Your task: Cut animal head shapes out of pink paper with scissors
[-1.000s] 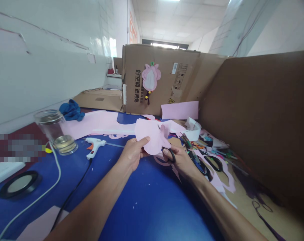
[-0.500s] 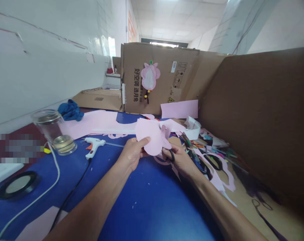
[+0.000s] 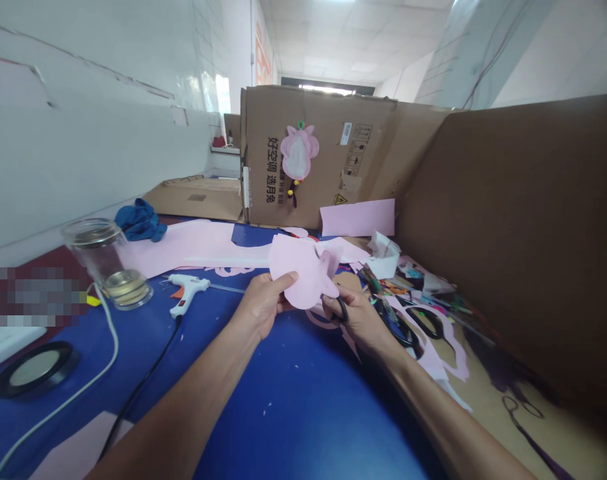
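Note:
Between my hands is a pink sheet (image 3: 303, 273) with a rounded, partly cut outline, held above the blue table. My left hand (image 3: 264, 300) pinches its left edge, thumb on top and fingers underneath. A pair of scissors (image 3: 342, 309) with black handles is gripped in my right hand (image 3: 359, 315). The blades run behind the paper, and a tip shows near its upper right, where a cut strip curls up. Below the sheet, a pink paper offcut (image 3: 328, 320) lies partly hidden on the table.
A white glue gun (image 3: 188, 291) with a black cord lies left, near a glass jar (image 3: 116, 267) and a roll of black tape (image 3: 36, 370). Large pink paper (image 3: 203, 243) spreads behind. Scraps and tools crowd the right side, beside a cardboard wall (image 3: 513, 233). A pink flower-shaped piece (image 3: 299, 153) hangs on cardboard.
The pink sheet and both hands have shifted very slightly left. My left hand keeps its pinch on the paper, and my right hand still grips the scissors.

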